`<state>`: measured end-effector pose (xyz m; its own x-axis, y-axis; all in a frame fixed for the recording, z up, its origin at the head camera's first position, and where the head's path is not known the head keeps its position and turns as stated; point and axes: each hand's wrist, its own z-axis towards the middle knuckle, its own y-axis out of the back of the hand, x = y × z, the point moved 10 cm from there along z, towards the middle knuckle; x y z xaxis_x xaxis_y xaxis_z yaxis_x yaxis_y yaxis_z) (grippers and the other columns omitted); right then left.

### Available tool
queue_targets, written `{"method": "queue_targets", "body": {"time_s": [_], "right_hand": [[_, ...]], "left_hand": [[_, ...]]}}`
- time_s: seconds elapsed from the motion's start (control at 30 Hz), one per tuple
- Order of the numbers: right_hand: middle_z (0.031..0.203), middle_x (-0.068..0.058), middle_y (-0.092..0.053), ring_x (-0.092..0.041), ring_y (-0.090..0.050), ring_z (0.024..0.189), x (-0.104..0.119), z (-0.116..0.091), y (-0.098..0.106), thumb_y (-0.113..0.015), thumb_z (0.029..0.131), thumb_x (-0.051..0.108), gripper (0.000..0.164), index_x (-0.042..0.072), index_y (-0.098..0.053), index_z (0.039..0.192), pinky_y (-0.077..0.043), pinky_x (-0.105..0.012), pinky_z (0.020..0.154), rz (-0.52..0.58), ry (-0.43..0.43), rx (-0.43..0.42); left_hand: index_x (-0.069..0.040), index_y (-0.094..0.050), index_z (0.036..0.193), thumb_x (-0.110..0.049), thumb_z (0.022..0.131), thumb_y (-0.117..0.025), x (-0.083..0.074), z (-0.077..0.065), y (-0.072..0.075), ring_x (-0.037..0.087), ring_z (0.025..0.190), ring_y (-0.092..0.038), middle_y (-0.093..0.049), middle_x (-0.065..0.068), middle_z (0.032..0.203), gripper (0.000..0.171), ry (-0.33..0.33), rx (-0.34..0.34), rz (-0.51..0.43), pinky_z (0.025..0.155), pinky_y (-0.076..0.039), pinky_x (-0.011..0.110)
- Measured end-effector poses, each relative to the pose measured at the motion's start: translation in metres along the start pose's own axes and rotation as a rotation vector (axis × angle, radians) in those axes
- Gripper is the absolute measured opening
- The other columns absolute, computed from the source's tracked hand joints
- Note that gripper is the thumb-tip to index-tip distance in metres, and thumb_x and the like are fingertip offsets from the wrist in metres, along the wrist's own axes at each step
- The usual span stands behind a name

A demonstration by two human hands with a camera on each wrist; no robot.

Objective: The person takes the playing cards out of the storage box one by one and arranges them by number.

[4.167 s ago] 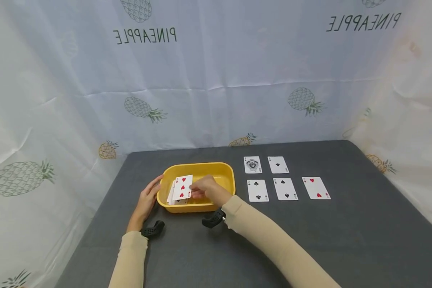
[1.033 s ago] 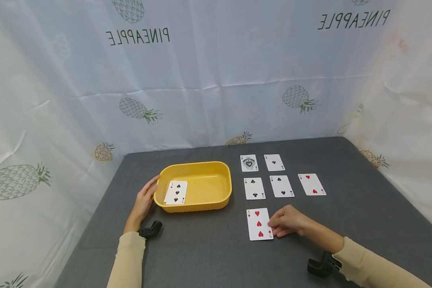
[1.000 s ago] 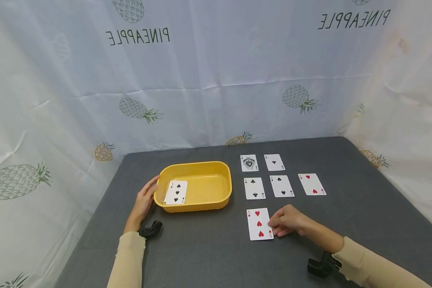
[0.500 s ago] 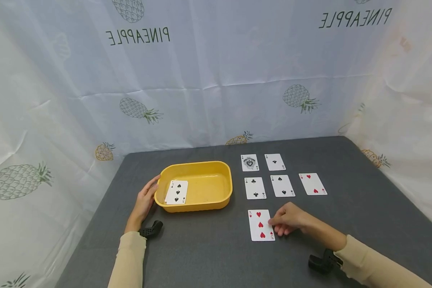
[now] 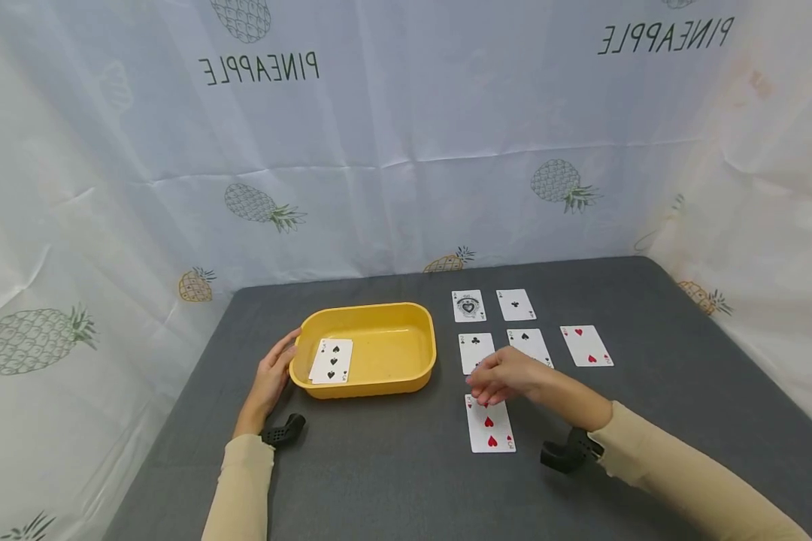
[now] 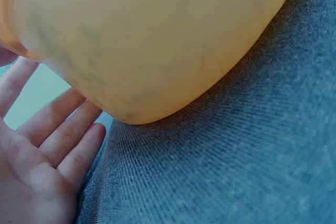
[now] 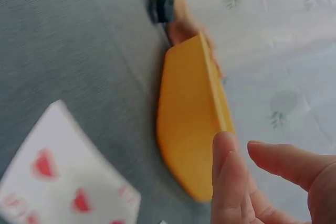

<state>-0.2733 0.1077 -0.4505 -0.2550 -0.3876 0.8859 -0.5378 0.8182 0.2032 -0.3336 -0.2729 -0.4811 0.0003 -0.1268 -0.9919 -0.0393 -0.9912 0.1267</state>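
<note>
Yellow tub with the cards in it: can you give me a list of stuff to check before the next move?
1. Cards in the yellow tub: ok, a three of spades shows on top.
2. How many cards lie under it: cannot tell.
3. Left hand at the tub: ok, it touches the left end.
4. Right hand free: ok, nothing between thumb and fingers.
5. Right hand at the tub: not ok, it covers part of the three of hearts in the head view.
6. Three of hearts face up on the table: ok.
</note>
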Motion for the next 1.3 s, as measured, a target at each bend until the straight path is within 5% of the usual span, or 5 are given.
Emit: {"method": "queue_targets", "body": {"time_s": [0.53, 0.8, 1.1, 1.3], "right_hand": [[0.084, -0.008, -0.074, -0.010, -0.072, 0.070, 0.067, 0.059, -0.048, -0.062, 0.092, 0.010, 0.033, -0.012, -0.062, 0.116, -0.059, -0.027, 0.073, 0.127, 0.083, -0.048], [0.095, -0.020, -0.073, -0.012, -0.071, 0.069, 0.073, 0.091, -0.070, -0.059, 0.093, 0.006, 0.031, -0.015, -0.061, 0.117, -0.053, -0.043, 0.089, 0.167, 0.071, -0.088], [0.096, -0.026, -0.073, -0.022, -0.074, 0.073, 0.055, 0.123, -0.093, -0.066, 0.086, 0.001, 0.020, -0.012, -0.067, 0.101, -0.060, -0.034, 0.073, 0.282, -0.055, -0.181], [0.103, -0.025, -0.072, -0.026, -0.075, 0.083, 0.049, 0.133, -0.107, -0.067, 0.086, 0.003, 0.024, -0.010, -0.067, 0.107, -0.060, -0.031, 0.071, 0.326, -0.148, -0.205]], "left_hand": [[-0.003, -0.033, 0.149, -0.027, 0.101, -0.050, -0.003, -0.003, -0.003, -0.014, 0.104, -0.057, -0.055, -0.028, 0.112, 0.056, -0.040, 0.037, -0.004, 0.084, -0.050, 0.010], [0.003, -0.033, 0.147, -0.020, 0.101, -0.051, -0.005, -0.002, -0.003, -0.014, 0.105, -0.057, -0.057, -0.029, 0.112, 0.055, -0.078, 0.052, -0.027, 0.085, -0.050, 0.010], [0.003, -0.033, 0.147, -0.020, 0.100, -0.052, -0.005, -0.001, -0.001, -0.012, 0.106, -0.057, -0.056, -0.027, 0.114, 0.055, -0.100, 0.061, -0.019, 0.085, -0.050, 0.010], [0.001, -0.034, 0.148, -0.022, 0.100, -0.053, -0.003, 0.000, -0.001, -0.013, 0.108, -0.057, -0.054, -0.024, 0.117, 0.056, -0.095, 0.059, -0.019, 0.087, -0.049, 0.010]]}}
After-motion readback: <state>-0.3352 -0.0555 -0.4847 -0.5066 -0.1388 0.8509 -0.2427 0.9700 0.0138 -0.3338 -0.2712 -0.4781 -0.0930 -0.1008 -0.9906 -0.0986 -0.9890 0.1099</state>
